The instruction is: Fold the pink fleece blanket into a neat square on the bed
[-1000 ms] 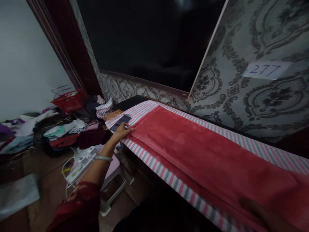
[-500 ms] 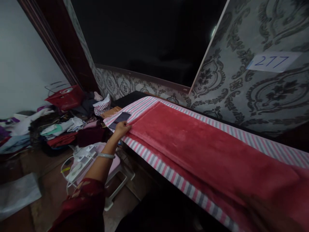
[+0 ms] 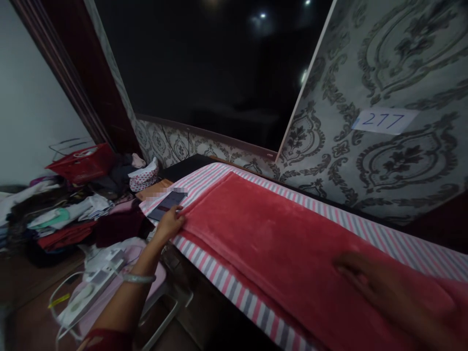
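A long, folded red plush cloth (image 3: 263,224) lies across a pink, grey and white striped cloth (image 3: 204,183). Whether it is a garment or a blanket I cannot tell. My left hand (image 3: 171,223) is closed on its near left corner, thumb and fingers pinched at the edge. Right beside that hand, a dark phone (image 3: 166,204) rests on the striped cloth. Toward the right end, my right hand (image 3: 369,280) lies over the red cloth with its fingers stretched out, somewhat blurred.
A large dark television (image 3: 219,63) hangs on the patterned wall behind. A pink stool (image 3: 148,278) holding a power strip (image 3: 91,287) stands at the lower left. Heaped clothes (image 3: 73,219) and a red basket (image 3: 82,163) are farther left. A "277" paper (image 3: 385,120) is on the wall.
My right hand has come up from the lower edge onto the middle of the red cloth's right part. My left hand stays at the corner. The view has shifted.
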The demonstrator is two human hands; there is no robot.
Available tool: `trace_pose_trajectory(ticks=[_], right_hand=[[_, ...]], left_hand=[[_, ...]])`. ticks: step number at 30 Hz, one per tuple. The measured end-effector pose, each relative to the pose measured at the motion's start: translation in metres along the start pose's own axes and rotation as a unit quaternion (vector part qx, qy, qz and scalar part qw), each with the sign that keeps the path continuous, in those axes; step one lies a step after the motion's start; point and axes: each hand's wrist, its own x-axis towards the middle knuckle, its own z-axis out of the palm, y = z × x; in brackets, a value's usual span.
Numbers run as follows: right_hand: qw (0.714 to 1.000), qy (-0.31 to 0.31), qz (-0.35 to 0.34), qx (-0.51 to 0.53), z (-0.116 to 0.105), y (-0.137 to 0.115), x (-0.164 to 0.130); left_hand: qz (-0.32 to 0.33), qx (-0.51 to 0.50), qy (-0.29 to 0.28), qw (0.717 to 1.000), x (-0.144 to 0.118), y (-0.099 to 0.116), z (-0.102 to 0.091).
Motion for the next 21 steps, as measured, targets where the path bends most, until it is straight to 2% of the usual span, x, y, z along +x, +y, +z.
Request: trace_pose_trajectory(ticks=[3,5,7,10,15,21], right_hand=[[0.992,-0.008,-0.018,0.124,0.027,-0.010,0.098],[0.989,-0.007,-0.004,0.149,0.050,-0.021,0.159],[0.983,-0.026,0.051,0.172,0.074,-0.035,0.211],[0.962,-0.081,0.139,0.223,0.103,-0.055,0.271],[0.948,-0.119,0.176,0.237,0.143,-0.073,0.333],[0.929,-0.185,0.163,0.275,0.179,-0.090,0.367]], left_hand=[[-0.007,0.011,-0.011,1.000,0.000,-0.003,0.001],[-0.009,0.020,-0.022,1.000,0.000,-0.003,0.000],[-0.003,0.026,-0.032,0.999,-0.001,-0.003,-0.001],[-0.001,0.041,-0.033,0.999,-0.002,-0.003,0.000],[-0.004,0.051,-0.027,0.998,-0.002,-0.006,0.004],[-0.023,0.117,-0.026,0.992,-0.007,-0.006,0.009]])
